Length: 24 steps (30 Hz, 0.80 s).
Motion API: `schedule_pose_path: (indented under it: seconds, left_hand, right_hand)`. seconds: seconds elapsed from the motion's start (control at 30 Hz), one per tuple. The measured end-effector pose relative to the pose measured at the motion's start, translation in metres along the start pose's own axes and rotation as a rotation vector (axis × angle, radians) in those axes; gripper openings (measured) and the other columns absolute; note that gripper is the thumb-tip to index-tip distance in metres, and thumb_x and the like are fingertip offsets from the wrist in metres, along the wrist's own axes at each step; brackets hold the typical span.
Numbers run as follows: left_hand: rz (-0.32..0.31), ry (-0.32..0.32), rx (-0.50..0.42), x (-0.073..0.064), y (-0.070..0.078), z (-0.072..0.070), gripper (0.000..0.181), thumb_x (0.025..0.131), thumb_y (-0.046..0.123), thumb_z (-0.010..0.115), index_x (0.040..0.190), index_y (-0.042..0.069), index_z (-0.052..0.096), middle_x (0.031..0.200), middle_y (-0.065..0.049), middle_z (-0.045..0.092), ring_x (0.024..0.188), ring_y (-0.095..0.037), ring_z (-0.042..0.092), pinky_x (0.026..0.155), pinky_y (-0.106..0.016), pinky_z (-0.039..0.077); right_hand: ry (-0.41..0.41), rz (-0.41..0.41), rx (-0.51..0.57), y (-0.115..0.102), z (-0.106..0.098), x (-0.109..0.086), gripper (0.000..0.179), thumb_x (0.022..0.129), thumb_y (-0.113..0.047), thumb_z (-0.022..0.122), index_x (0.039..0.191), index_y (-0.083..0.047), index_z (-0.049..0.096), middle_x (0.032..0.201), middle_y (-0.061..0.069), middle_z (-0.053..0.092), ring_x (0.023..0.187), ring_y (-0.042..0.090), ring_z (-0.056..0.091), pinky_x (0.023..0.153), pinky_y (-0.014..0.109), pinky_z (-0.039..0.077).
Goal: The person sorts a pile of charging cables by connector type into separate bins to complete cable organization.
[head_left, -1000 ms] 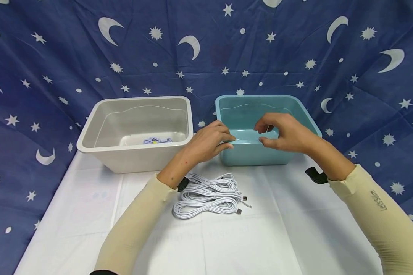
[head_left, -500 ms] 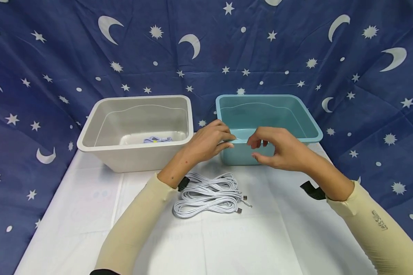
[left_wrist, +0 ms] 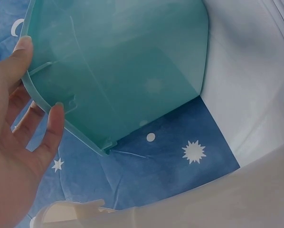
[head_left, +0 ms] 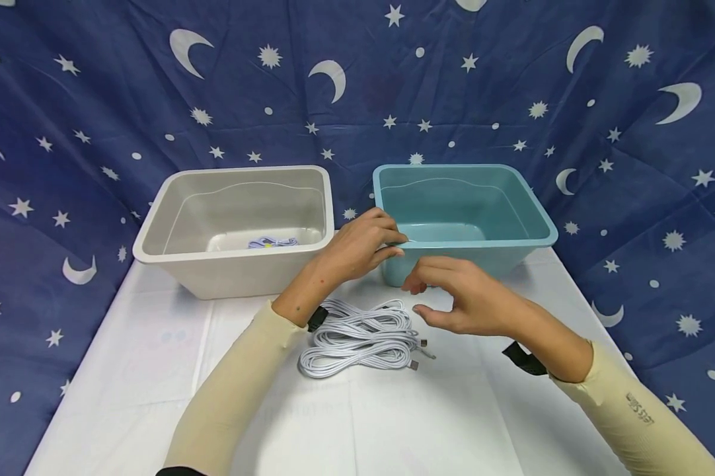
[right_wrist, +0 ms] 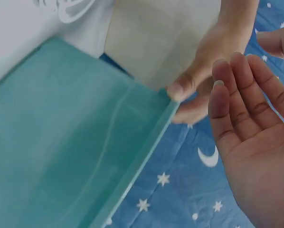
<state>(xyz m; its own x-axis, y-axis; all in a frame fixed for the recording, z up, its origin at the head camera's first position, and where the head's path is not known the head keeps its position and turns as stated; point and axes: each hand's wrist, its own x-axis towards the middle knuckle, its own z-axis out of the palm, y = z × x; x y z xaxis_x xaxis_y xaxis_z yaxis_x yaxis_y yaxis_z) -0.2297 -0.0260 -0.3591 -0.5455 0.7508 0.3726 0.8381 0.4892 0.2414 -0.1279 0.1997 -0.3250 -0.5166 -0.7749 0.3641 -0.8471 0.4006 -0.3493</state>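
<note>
My left hand (head_left: 363,244) holds the near left corner of the teal plastic bin (head_left: 482,244). In the left wrist view, its thumb and fingers (left_wrist: 56,116) lie on either side of the bin's rim (left_wrist: 37,99). My right hand (head_left: 461,297) hovers in front of that bin, fingers loosely bent and thumb apart, with nothing in it; the right wrist view shows its bare palm (right_wrist: 256,156). Coiled white cables (head_left: 363,347) with USB plugs lie on the table just left of it, partly behind my left wrist.
A light grey bin (head_left: 232,277) stands to the left, with a small tied bundle of pale cable (head_left: 272,242) on its floor. White cloth (head_left: 417,423) covers the table. Behind hangs a dark blue curtain (head_left: 369,39) with moons and stars.
My right hand has come out from over the teal bin, moving toward me and slightly left, down near the cables. My left hand has stayed on the rim.
</note>
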Motion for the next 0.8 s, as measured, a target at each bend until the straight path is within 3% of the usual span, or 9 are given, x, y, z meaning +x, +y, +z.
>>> schedule_pose_path:
  seconds: [0.23, 0.8]
  left_hand:
    - [-0.004, -0.003, 0.008, 0.000, 0.002, -0.001, 0.027, 0.096, 0.032, 0.067, 0.117, 0.017, 0.076, 0.108, 0.006, 0.066, 0.106, -0.012, 0.049, 0.091, -0.024, 0.044]
    - [-0.004, 0.004, -0.017, 0.000, 0.003, 0.000, 0.029, 0.096, 0.031, 0.068, 0.117, 0.014, 0.076, 0.109, 0.006, 0.066, 0.106, -0.013, 0.050, 0.090, -0.025, 0.045]
  right_hand:
    - [-0.022, -0.030, 0.000, -0.008, 0.026, -0.001, 0.027, 0.085, -0.017, 0.075, 0.111, -0.019, 0.067, 0.109, -0.012, 0.062, 0.096, 0.004, 0.062, 0.081, 0.023, 0.053]
    - [-0.050, -0.058, -0.117, -0.009, 0.078, -0.005, 0.030, 0.085, -0.022, 0.077, 0.114, -0.018, 0.067, 0.109, -0.008, 0.062, 0.098, 0.006, 0.058, 0.085, 0.025, 0.052]
